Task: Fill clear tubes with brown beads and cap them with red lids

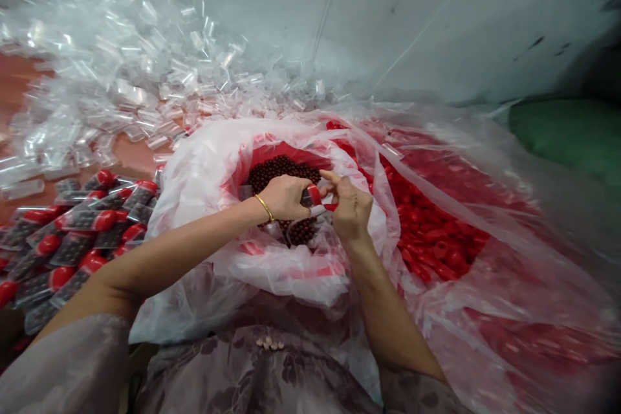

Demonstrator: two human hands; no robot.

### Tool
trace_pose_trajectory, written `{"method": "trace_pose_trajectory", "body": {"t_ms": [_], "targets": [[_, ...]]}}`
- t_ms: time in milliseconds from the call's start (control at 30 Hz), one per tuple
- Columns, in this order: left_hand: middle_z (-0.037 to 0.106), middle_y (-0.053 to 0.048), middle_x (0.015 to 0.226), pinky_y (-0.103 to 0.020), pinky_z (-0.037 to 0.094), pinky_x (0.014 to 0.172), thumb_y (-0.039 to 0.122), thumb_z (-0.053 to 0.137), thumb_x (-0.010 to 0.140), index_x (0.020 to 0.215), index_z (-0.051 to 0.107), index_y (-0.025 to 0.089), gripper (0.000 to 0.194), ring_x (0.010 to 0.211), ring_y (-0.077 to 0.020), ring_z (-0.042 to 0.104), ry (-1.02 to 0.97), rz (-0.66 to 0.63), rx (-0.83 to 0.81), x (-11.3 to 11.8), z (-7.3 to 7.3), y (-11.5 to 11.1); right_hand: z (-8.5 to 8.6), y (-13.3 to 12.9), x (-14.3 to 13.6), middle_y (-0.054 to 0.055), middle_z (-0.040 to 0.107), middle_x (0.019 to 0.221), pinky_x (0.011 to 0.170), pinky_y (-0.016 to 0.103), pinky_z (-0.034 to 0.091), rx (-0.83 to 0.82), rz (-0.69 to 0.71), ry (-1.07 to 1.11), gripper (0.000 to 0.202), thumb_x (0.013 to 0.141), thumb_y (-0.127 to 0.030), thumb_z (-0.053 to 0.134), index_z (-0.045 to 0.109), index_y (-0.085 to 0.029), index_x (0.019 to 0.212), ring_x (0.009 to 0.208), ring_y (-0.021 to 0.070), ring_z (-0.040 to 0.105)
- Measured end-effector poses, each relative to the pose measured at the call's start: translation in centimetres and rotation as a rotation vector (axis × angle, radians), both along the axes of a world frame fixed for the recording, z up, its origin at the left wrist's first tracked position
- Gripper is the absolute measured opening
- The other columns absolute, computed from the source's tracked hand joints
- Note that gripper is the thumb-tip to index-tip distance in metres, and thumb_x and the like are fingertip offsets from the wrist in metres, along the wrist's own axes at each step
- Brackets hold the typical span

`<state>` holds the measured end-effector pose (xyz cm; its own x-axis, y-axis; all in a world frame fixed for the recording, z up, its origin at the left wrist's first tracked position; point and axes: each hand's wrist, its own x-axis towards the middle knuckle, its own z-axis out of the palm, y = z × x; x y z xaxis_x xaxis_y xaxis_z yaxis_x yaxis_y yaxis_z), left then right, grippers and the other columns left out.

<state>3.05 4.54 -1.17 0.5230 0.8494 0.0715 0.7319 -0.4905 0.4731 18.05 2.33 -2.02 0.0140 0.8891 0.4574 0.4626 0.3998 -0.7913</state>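
A white plastic bag (194,149) with its rim rolled outward stands open in front of me, holding many small dark brown balls (281,168). Over the balls, my left hand (286,197), with a gold bangle at the wrist, is closed around a small container whose red cap (314,194) points right. My right hand (347,204) is beside it, thumb and fingers pinched on a small red piece (330,207) close to the container. One finger of that hand reaches out above the cap. Clear pieces lie partly among the balls.
Clear plastic tubes (140,94) are heaped at the back left. Filled containers with red caps (104,220) lie piled at the left. On the right, a clear bag (524,239) holds red plastic parts (436,239). A pale wall (412,13) rises behind.
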Motion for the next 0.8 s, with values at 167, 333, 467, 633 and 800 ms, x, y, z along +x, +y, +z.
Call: {"method": "trace_pose_trajectory", "body": {"t_ms": [167,333,467,633,800], "targets": [[0.070,-0.007,0.082,-0.028,0.047,0.064,0.033,0.055,0.070,0.092,0.065,0.017,0.030,0.078,-0.0232,0.067,0.107,-0.120,0.053,0.3,0.1,-0.4,0.3,2.3,-1.6,0.001,0.058,0.076,0.042,0.022,0.036,-0.381,0.085,0.541,0.060,0.087,-0.062,0.026,0.067,-0.020,0.097,0.043,0.0060,0.041],[0.071,-0.011,0.087,-0.031,0.049,0.067,0.029,0.054,0.070,0.095,0.066,0.014,0.031,0.083,-0.0268,0.067,0.204,-0.166,0.096,-0.2,-0.2,-0.8,-1.1,2.8,-3.2,0.004,0.061,0.101,0.085,0.027,0.047,-0.534,0.206,0.402,0.069,0.085,-0.069,0.019,0.054,-0.025,0.126,0.086,0.0133,0.060],[0.071,-0.013,0.085,-0.032,0.049,0.066,0.028,0.052,0.072,0.094,0.066,0.013,0.030,0.082,-0.0279,0.068,0.257,-0.142,0.092,-0.2,-0.3,-1.1,-1.7,2.6,-3.5,0.005,0.059,0.112,0.098,0.031,0.040,-0.410,0.137,0.252,0.071,0.084,-0.071,0.025,0.050,-0.025,0.131,0.105,0.0165,0.054],[0.070,-0.010,0.081,-0.031,0.048,0.065,0.035,0.051,0.076,0.091,0.064,0.016,0.027,0.078,-0.0250,0.067,0.188,-0.033,0.181,0.5,0.9,-1.1,0.5,2.8,-2.6,0.006,0.064,0.106,0.077,0.029,0.050,-0.272,0.178,0.513,0.073,0.086,-0.066,0.010,0.059,-0.024,0.118,0.091,0.0161,0.061],[0.065,-0.001,0.067,-0.025,0.043,0.059,0.042,0.056,0.076,0.076,0.061,0.020,0.023,0.063,-0.0162,0.061,0.009,0.257,0.390,-5.5,3.2,-2.7,2.0,2.0,5.3,0.005,0.069,0.093,0.070,0.029,0.050,-0.046,-0.158,0.254,0.044,0.086,-0.051,0.039,0.067,-0.021,0.100,0.082,0.0163,0.063]]}}
